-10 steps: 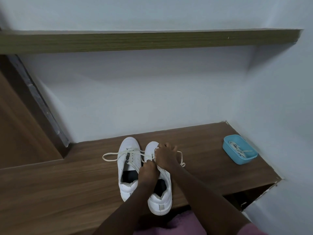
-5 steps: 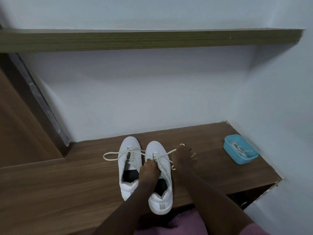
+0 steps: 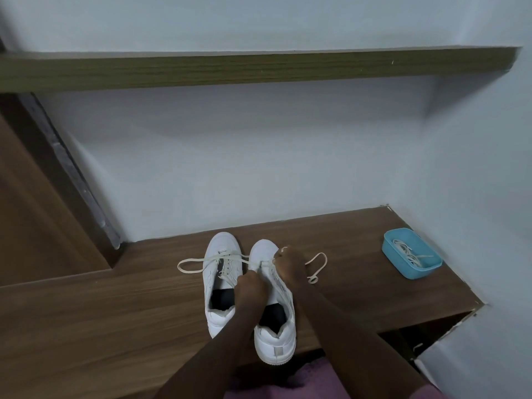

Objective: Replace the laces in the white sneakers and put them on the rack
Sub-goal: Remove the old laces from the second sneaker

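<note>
Under both hands, half-hidden sneaker lace

We see the right hand back over the toe-end eyelets of the right sneaker; half a second ago it was swung out to that shoe's right. The lace, then stretched taut to that hand, now lies slack in a wider loop on the bench beside it.

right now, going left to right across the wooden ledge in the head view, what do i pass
lace loop → first white sneaker → second white sneaker → other lace loop → blue tray
</note>
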`<state>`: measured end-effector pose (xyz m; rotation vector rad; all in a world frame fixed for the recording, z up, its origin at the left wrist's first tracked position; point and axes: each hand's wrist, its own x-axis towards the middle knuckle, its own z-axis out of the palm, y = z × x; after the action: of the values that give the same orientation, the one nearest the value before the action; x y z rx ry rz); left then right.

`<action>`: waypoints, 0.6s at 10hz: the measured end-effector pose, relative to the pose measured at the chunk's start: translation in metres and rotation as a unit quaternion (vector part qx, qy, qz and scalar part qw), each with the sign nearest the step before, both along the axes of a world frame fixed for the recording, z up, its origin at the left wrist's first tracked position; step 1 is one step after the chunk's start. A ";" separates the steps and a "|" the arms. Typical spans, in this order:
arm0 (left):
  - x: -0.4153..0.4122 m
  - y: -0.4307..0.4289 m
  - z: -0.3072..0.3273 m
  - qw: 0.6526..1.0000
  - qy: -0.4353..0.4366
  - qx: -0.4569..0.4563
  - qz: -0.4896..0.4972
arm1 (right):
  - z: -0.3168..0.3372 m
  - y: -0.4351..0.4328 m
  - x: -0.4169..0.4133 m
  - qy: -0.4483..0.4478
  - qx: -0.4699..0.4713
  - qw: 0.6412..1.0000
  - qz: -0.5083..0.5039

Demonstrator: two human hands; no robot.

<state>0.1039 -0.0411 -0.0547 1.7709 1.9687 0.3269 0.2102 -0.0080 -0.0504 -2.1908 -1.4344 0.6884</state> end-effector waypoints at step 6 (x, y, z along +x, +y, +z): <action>0.002 0.018 0.009 0.998 -0.066 0.004 0.008 | -0.011 0.001 0.001 -0.212 0.048 0.967 0.133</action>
<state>0.1059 -0.0231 -0.0460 1.6935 1.8933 0.4448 0.2114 -0.0070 -0.0615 -2.1766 -1.9550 0.2271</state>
